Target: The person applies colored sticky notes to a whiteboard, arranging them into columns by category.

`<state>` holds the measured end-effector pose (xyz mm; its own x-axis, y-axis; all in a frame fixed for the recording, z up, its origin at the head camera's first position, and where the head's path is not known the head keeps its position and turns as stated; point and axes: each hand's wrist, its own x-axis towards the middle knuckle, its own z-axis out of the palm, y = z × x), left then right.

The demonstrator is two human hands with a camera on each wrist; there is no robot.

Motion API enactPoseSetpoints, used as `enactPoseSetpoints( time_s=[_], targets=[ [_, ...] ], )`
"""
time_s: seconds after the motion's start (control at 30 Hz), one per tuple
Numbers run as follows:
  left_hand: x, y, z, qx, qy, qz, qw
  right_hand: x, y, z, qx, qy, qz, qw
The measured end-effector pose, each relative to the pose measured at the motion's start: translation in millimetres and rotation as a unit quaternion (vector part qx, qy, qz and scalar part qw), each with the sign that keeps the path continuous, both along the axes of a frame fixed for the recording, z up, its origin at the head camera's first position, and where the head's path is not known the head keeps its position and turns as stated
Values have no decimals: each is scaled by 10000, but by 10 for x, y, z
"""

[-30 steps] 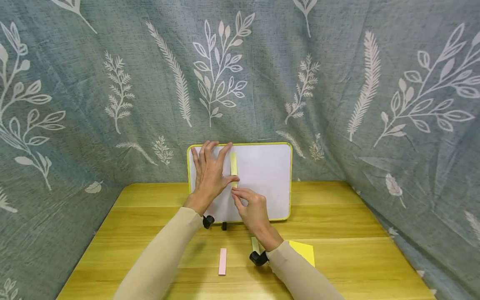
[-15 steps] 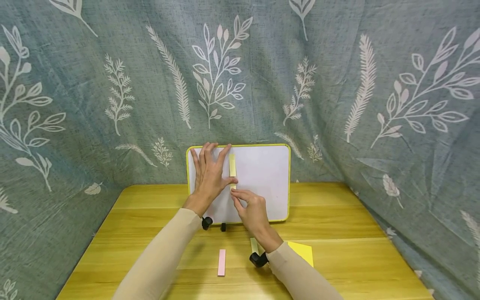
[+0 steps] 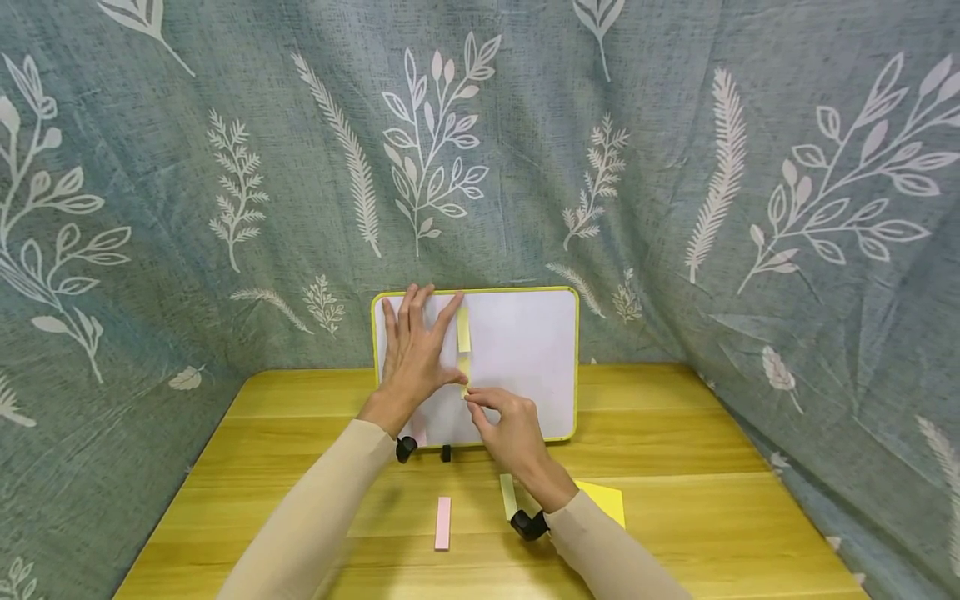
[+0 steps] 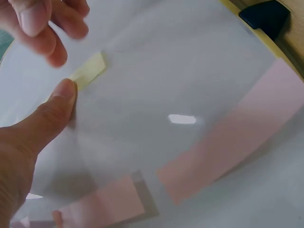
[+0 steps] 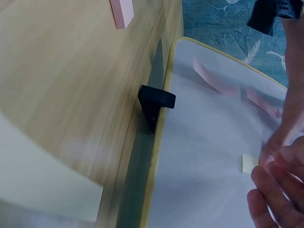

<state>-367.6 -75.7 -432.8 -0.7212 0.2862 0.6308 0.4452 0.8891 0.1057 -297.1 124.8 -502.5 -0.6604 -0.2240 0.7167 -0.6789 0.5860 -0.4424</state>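
A whiteboard (image 3: pixel 540 367) with a yellow rim stands upright on the table. One pale yellow paper strip (image 3: pixel 463 330) is stuck on it, and directly below is a second yellow strip (image 4: pixel 92 69). My left hand (image 3: pixel 411 360) has its fingers spread up to the board's top edge, while its thumb presses the lower strip. My right hand (image 3: pixel 513 427) is at that strip's bottom end, fingers loosely bent; the left wrist view shows its fingertips apart from the strip. Two pink strips (image 4: pixel 228 137) are on the board's left side, mostly hidden by my left arm in the head view.
On the table lie a pink strip pad (image 3: pixel 442 523), a pale yellow strip pad (image 3: pixel 509 497) beside my right wrist, and a bright yellow sheet (image 3: pixel 602 502) partly behind my right forearm. A black foot (image 5: pixel 156 100) supports the board's lower edge. A patterned curtain hangs behind.
My left thumb has slid down along the lower yellow strip, uncovering more of its upper part. My right hand has shifted slightly down, and its fingertips have come off the strip.
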Motion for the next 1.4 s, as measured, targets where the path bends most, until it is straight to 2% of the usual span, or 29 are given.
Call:
enactPoseSetpoints(
  time_s=[0.17,0.33,0.7,1.17,1.4],
  targets=[
    [30,-28,-2,-134,-111,31,9998,56,81,5,44,-249,-38,9997],
    [83,-59,-4,-200,-170,29,9997,102,122,12,135,-306,-24,9994],
    [299,-142,-31,-302,149,-181,9993,206,241,42,401,-401,11,9984],
    [621,-157,-219,-13,491,-811,9955,304,517,-49,766,-465,-93,9959],
    [745,-152,-333,-141,660,-1031,9924,327,635,-68,1016,-576,83,9931]
  ],
)
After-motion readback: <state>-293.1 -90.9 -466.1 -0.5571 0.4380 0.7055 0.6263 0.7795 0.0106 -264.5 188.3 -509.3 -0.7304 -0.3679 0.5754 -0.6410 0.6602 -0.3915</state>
